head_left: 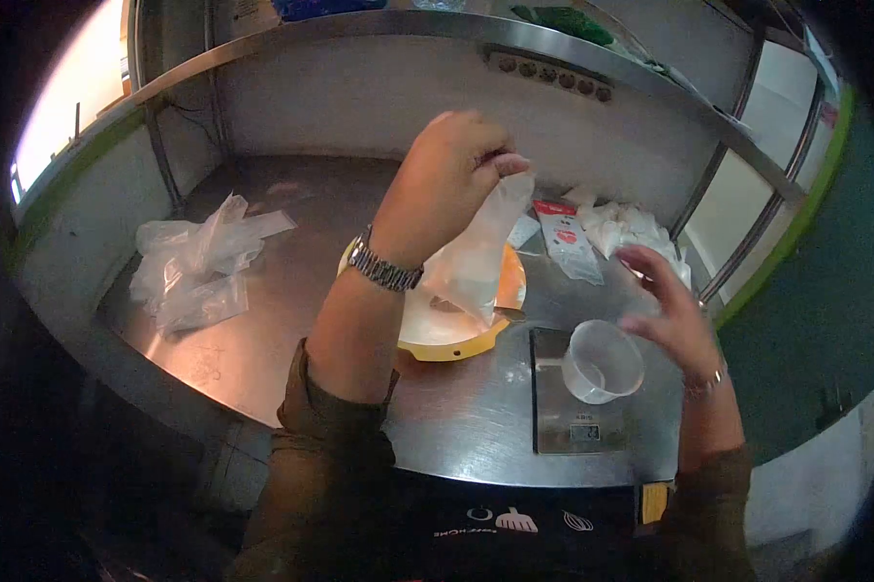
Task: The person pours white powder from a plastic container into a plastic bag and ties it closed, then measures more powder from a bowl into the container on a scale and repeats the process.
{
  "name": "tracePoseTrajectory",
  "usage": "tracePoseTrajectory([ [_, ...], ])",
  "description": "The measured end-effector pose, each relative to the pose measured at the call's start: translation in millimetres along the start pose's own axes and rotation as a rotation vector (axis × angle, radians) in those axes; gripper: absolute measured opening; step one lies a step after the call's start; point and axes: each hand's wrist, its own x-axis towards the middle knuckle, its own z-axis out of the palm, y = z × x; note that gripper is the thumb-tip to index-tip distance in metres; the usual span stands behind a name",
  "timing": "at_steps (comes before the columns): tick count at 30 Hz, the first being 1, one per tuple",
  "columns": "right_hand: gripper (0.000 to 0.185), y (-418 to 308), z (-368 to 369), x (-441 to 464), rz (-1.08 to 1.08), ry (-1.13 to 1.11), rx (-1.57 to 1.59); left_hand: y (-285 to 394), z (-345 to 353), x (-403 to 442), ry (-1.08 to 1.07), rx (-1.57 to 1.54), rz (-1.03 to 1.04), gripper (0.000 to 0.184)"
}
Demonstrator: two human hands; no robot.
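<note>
My left hand, with a metal watch on its wrist, pinches the top of a clear plastic bag. The bag hangs over a yellow-rimmed bowl, and something whitish shows in its lower part. A spoon-like metal tip sticks out at the bowl's right edge. My right hand has its fingers apart, just right of a clear plastic tub; I cannot tell whether they touch. The tub stands upright on a flat digital scale, its display digits too small to read surely.
Loose clear plastic bags lie on the steel table at left. A red-and-white packet and a heap of white bags lie at the back right. A metal shelf runs overhead, with a socket strip beneath.
</note>
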Motion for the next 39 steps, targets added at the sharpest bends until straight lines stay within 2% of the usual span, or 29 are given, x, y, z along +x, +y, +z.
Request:
tracePoseTrajectory([
  [2, 0.096, -19, 27, 37, 0.089, -0.143, 0.075, 7, 1, 0, 0.041, -0.022, 0.063, 0.017],
  [4, 0.087, -25, 66, 71, 0.089, -0.175, 0.262, 12, 0, 0, 0.007, 0.023, 0.052, 0.017],
  [6, 0.063, -44, 87, 102, -0.029, -0.4, 0.438, 10, 1, -1, -0.026, 0.077, 0.041, 0.017],
  [7, 0.063, -46, 99, 115, -0.031, -0.402, 0.44, 5, 5, -2, -0.017, 0.094, 0.039, 0.018],
  [9, 0.04, -42, 121, 134, -0.169, -0.219, 0.24, -2, 9, -4, -0.005, 0.115, 0.037, 0.018],
  [10, 0.04, -42, 125, 137, -0.171, -0.222, 0.24, -4, 9, -5, -0.04, 0.127, 0.011, 0.018],
  [12, 0.023, -43, 131, 139, 0.049, -0.17, 0.854, -8, 8, -6, -0.078, 0.142, -0.015, 0.018],
  [13, 0.023, -43, 134, 142, 0.049, -0.171, 0.857, -9, 8, -7, -0.035, 0.134, -0.013, 0.021],
  [14, 0.014, -44, 135, 147, 0.113, -0.09, 0.777, -9, 7, -7, 0.01, 0.126, -0.009, 0.025],
  [15, 0.013, -46, 135, 151, 0.176, -0.009, 0.697, -9, 5, -6, 0.008, 0.128, -0.006, 0.025],
  [16, 0.013, -48, 131, 154, 0.174, -0.007, 0.7, -9, 4, -6, 0.111, 0.089, -0.039, 0.03],
  [17, 0.015, -49, 126, 156, 0.176, 0.006, 0.775, -9, 3, -6, 0.215, 0.05, -0.073, 0.035],
  [18, 0.017, -51, 122, 161, 0.176, 0.016, 0.849, -11, 2, -7, 0.215, 0.051, -0.071, 0.035],
  [19, 0.03, -52, 124, 168, 0.201, 0.103, 0.847, -16, 0, -8, 0.101, -0.08, -0.264, 0.038],
  [20, 0.03, -51, 121, 170, 0.204, 0.102, 0.848, -20, -1, -11, -0.016, -0.213, -0.459, 0.043],
  [21, 0.035, -65, 115, 166, 0.214, 0.117, 0.861, -25, 0, -12, -0.015, -0.213, -0.461, 0.043],
  [23, 0.041, -77, 106, 166, 0.221, 0.13, 0.872, -38, 3, -13, -0.4, -0.404, -0.53, 0.048],
  [24, 0.043, -79, 102, 168, 0.166, 0.096, 0.885, -40, 7, -13, -0.399, -0.405, -0.531, 0.048],
  [26, 0.045, -85, 97, 170, 0.108, 0.062, 0.896, -43, 15, -13, -0.621, -0.482, -0.541, 0.049],
  [27, 0.044, -90, 96, 169, 0.042, 0.044, 0.925, -39, 16, -13, -0.597, -0.609, -0.57, 0.045],
  [28, 0.043, -95, 94, 168, -0.026, 0.026, 0.954, -37, 14, -13, -0.598, -0.609, -0.569, 0.045],
  [30, 0.044, -102, 88, 167, -0.084, -0.013, 0.94, -31, 8, -11, -0.542, -0.864, -0.597, 0.039],
  [32, 0.045, -108, 87, 165, -0.141, -0.054, 0.927, -29, 6, -11, -0.522, -0.94, -0.597, 0.037],
  [34, 0.045, -114, 90, 163, -0.206, -0.043, 0.77, -28, 7, -13, -0.498, -1.015, -0.595, 0.034],
  [36, 0.044, -119, 89, 160, -0.225, -0.041, 0.732, -26, 10, -13, -0.435, -1.134, -0.525, 0.033],
  [39, 0.044, -122, 89, 157, -0.261, -0.032, 0.686, -22, 6, -13, -0.5, -1.155, -0.531, 0.035],
])
